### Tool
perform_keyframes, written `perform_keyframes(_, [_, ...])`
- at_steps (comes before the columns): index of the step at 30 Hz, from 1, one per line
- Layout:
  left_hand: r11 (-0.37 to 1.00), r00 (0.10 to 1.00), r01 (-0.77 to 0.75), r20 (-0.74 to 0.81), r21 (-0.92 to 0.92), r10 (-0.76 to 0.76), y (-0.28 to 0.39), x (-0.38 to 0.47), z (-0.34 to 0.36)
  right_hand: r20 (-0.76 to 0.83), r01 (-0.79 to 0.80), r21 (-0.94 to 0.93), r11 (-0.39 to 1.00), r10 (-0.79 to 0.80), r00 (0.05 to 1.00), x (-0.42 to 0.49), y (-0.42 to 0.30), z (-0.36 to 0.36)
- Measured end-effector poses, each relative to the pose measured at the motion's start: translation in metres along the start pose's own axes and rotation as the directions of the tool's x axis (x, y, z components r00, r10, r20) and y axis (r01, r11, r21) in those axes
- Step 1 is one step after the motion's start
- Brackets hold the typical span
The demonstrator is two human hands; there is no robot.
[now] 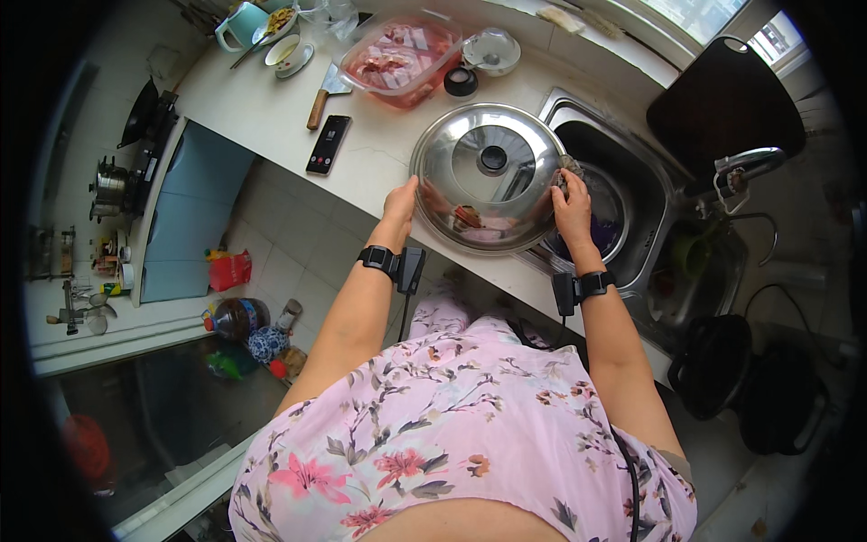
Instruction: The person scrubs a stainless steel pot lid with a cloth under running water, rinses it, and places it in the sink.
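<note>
A large round stainless steel pot lid with a glass centre and black knob (493,160) is in front of me, over the counter and the near edge of the sink. My left hand (401,203) grips the lid's left rim. At the right rim, my right hand (573,206) holds a grey-brown scouring pad (570,164) against the lid; its fingers partly cover the pad. Beneath the right hand, a round metal basin (613,203) sits in the sink. The lid's underside is hidden.
A smartphone (329,144), a wooden-handled cleaver (318,108), a plastic tub of raw meat in reddish liquid (399,61), a black round cap (460,82) and a glass bowl (492,51) lie beyond the lid. Right are the sink (653,261), faucet (752,162) and black cutting board (725,108).
</note>
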State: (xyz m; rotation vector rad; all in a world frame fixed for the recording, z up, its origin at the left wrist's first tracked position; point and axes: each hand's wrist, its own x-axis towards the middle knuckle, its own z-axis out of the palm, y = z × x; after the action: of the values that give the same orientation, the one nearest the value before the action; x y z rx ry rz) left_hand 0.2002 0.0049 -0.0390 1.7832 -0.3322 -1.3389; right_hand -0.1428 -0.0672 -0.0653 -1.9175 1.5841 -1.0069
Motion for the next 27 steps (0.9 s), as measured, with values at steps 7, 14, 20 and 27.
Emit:
perform_keyframes(7, [0.975,0.980,0.036,0.199,-0.217,0.008,0.002,0.014,0.020,-0.192,0.069,-0.093,0.993,-0.086,0.978,0.001,-0.040,-0.008])
perform_keyframes(14, [0.852,0.936,0.202,0.350,-0.482,-0.024,-0.001,0.008,0.055,0.068,0.350,-0.118,0.929,-0.344,0.937,-0.037,-0.133,0.009])
perform_keyframes(20, [0.857,0.911,0.258,0.409,-0.447,-0.062,0.003,0.001,0.079,0.096,0.450,-0.346,0.823,-0.446,0.890,-0.032,-0.158,0.013])
perform_keyframes(27, [0.878,0.922,0.245,0.379,-0.412,-0.079,0.014,-0.001,0.077,0.066,0.374,-0.232,0.898,-0.370,0.927,0.026,-0.148,0.024])
